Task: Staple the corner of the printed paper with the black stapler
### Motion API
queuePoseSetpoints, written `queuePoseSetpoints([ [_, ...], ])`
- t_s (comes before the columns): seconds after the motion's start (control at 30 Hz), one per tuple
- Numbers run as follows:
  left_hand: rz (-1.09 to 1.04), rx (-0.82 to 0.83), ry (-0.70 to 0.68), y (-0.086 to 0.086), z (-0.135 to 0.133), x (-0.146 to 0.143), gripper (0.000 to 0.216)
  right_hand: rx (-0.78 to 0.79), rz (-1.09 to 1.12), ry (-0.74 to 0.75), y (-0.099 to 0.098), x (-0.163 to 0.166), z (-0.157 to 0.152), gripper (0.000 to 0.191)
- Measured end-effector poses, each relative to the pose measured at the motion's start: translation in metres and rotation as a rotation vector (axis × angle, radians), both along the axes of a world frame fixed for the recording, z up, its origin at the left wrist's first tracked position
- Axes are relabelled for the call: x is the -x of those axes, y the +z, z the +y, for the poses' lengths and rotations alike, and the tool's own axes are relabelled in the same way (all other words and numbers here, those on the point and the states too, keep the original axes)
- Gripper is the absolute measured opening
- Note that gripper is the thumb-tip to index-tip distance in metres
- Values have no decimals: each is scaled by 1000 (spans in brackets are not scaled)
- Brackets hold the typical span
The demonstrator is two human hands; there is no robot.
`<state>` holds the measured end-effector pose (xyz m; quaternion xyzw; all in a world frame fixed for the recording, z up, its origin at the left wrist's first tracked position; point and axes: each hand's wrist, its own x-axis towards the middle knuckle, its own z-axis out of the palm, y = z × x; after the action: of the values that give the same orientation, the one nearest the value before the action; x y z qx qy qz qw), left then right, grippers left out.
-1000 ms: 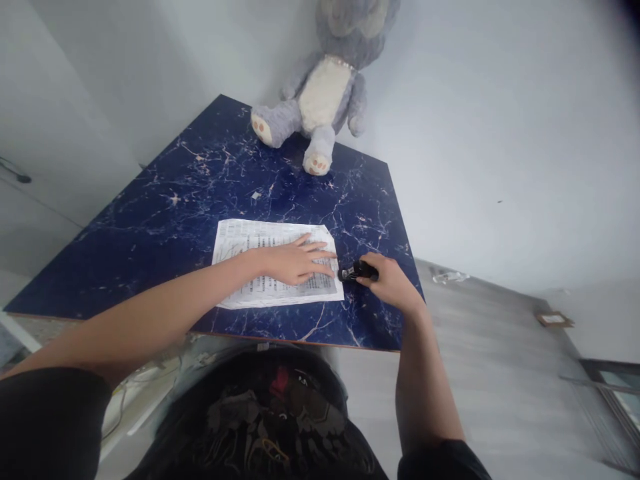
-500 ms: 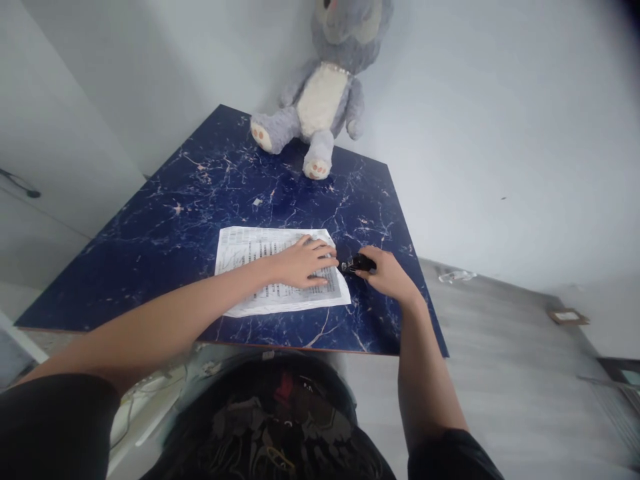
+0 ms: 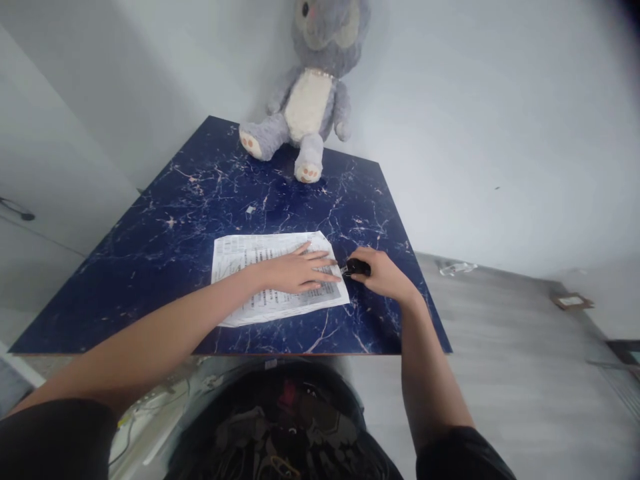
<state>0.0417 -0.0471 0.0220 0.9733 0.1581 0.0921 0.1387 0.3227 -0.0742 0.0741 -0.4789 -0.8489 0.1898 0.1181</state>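
Observation:
My left hand (image 3: 299, 270) lies flat with fingers spread on printed sheets of paper (image 3: 240, 253), near their right edge. My right hand (image 3: 383, 272) is wrapped round a small black stapler (image 3: 358, 267). Its metal front end points left and meets the right edge of the sheets, close to my left fingertips. Whether the paper sits between its jaws, I cannot tell. The grip hides the stapler's rear part.
A dark blue marble-patterned table (image 3: 165, 267) carries the paper. At its far edge a large grey plush toy (image 3: 307, 107) sits against the wall. A small white scrap (image 3: 251, 209) lies mid-table. Right of the table, clear plastic (image 3: 457, 268) lies on the grey floor.
The view has shifted slightly. My left fingers lie flatter and more spread on the sheets. My right hand keeps its hold on the stapler at the paper's right edge.

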Motion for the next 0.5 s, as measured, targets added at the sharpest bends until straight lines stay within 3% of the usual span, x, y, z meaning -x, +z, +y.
queuePoseSetpoints([
  [0.17, 4, 25, 8, 2, -5, -6, 47, 70, 89, 33, 8, -2, -4, 26],
  [0.3, -30, 35, 13, -2, -5, -8, 46, 5, 252, -173, 5, 8, -2, 42],
  [0.4, -51, 44, 7, -5, -3, -8, 46, -78, 128, -284, -5, 25, -1, 55],
  [0.5, -71, 55, 7, -6, -2, -9, 46, -155, -118, -334, -13, 42, -3, 49],
])
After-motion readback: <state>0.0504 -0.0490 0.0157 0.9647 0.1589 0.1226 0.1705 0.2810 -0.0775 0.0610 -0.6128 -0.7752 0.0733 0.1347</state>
